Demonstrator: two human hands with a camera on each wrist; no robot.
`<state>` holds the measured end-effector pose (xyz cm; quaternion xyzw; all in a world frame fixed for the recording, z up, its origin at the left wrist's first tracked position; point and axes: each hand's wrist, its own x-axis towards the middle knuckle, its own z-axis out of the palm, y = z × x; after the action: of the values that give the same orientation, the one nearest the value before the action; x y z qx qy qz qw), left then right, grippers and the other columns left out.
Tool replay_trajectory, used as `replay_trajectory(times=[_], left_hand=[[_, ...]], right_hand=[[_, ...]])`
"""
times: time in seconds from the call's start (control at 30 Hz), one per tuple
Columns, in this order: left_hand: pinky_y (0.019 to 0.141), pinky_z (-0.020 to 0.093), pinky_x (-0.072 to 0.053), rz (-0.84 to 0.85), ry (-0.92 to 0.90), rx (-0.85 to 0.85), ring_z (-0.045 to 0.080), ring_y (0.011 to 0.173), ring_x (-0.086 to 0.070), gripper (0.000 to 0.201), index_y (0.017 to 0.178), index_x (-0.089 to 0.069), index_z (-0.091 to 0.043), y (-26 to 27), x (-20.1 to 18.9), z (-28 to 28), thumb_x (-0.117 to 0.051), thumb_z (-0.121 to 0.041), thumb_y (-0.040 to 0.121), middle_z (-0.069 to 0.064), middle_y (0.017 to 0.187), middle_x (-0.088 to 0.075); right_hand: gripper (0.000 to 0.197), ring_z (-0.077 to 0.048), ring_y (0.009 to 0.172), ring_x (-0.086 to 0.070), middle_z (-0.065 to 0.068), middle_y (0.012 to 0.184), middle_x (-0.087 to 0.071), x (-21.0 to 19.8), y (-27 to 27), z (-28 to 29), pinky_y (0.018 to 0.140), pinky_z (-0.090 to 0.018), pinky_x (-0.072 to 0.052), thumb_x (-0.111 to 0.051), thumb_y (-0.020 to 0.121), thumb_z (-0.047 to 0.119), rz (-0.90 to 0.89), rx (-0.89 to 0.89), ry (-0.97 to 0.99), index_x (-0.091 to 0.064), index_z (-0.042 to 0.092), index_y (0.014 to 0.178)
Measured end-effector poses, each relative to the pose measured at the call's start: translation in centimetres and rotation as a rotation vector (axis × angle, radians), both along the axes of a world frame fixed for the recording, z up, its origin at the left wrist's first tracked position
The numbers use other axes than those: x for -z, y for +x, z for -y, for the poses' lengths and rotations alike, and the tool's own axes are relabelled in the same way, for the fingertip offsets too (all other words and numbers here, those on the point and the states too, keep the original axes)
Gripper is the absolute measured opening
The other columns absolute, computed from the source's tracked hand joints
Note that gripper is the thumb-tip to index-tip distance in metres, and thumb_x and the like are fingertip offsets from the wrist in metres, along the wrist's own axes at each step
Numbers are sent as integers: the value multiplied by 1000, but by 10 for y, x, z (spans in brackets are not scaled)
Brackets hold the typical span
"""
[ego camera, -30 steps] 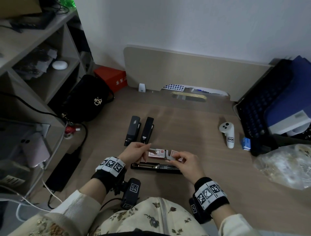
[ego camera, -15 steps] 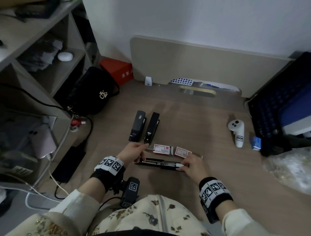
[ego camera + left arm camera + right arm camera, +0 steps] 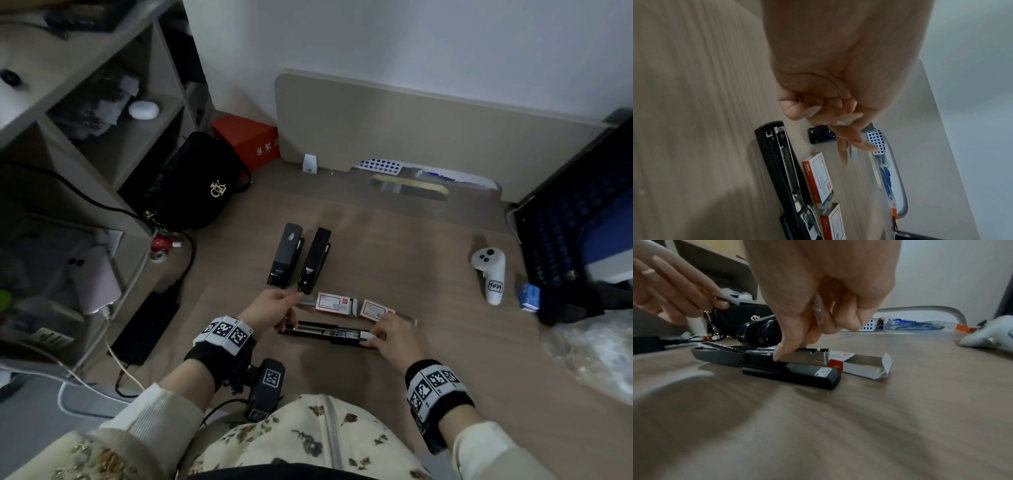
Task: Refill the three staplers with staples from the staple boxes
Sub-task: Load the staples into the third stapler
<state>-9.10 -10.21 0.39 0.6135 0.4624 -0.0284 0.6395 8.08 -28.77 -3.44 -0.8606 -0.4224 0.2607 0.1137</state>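
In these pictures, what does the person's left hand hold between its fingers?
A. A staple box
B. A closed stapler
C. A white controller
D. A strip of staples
D. In the right wrist view the left hand pinches a thin grey strip of staples above the desk, while the opened stapler lies below and the staple box rests on the desk untouched.

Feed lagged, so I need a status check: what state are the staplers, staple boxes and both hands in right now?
Near stapler: opened flat on the desk, magazine channel exposed.
Two far staplers: closed, side by side.
Left staple box: lying flat; end state unclear.
Right staple box: end flap open.
Staple strip: pinched in the left hand.
Left hand: holds the strip above the stapler.
Right hand: fingers on the stapler's metal front end.
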Motion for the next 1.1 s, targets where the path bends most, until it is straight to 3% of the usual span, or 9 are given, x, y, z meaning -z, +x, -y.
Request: replay_trajectory(times=[0.13, 0.27, 0.47, 0.73, 1.1], left_hand=[[38, 14, -32, -11, -2, 7, 7, 37, -41, 31, 80, -70, -19, -1, -1, -1, -49, -25, 101, -4, 46, -58], [38, 14, -32, -12, -9, -4, 7, 38, -41, 28, 83, -70, -17, -2, -2, -2, -49, -25, 101, -3, 47, -58], [38, 14, -32, -33, -16, -29, 4, 35, -42, 28, 107, -67, -2, -1, -1, -5, -50, -24, 101, -5, 46, -57], [37, 14, -33, -25, -44, -19, 4, 34, -43, 35, 111, -69, 2, -1, 5, -9, -50, -26, 101, -3, 50, -58], [38, 15, -34, -29, -45, -24, 5, 36, -44, 36, 112, -67, 3, 2, 11, -14, -51, -28, 100, -3, 49, -60]], right_hand=[[27, -19, 95, -58, 3, 98, -57, -1, 0, -5, 75, -32, -47, -65, 84, 42, 84, -83, -113, -68, 15, 88], [29, -17, 97, -58, 4, 104, -56, -4, -4, -12, 69, -27, -38, -59, 89, 41, 162, -175, -155, -67, 14, 95], [31, -17, 97, -59, 4, 107, -58, 2, -2, -2, 66, -27, -33, -52, 92, 42, 190, -184, -121, -68, 16, 98], [31, -15, 108, -58, 8, 119, -59, 3, 4, 6, 81, -31, -47, -53, 90, 47, 144, -130, -128, -71, 24, 103], [34, -15, 101, -60, 9, 112, -58, 8, 3, 5, 74, -31, -46, -47, 93, 50, 209, -188, -169, -68, 26, 105]])
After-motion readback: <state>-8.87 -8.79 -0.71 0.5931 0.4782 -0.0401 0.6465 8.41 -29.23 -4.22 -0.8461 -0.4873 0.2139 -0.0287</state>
